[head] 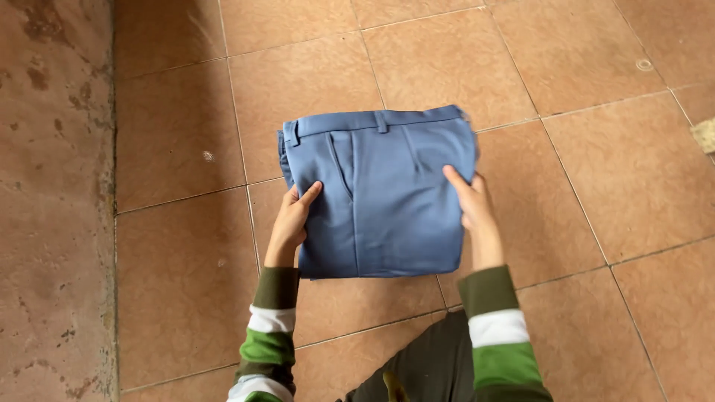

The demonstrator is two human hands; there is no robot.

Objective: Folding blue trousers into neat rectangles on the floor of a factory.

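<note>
A pair of blue trousers [387, 193], folded into a rectangle with the waistband and belt loops at the far edge, is held up over the tiled floor. My left hand [293, 219] grips its left side, thumb on top. My right hand [473, 208] grips the right side, thumb on the cloth and fingers hidden underneath. Both arms wear sleeves striped green, white and olive.
The floor is of reddish-brown tiles [611, 179] with pale grout lines. A stained concrete strip [52, 201] runs down the left. A pale object [704, 135] pokes in at the right edge. Dark cloth of my own clothing [424, 368] shows at the bottom.
</note>
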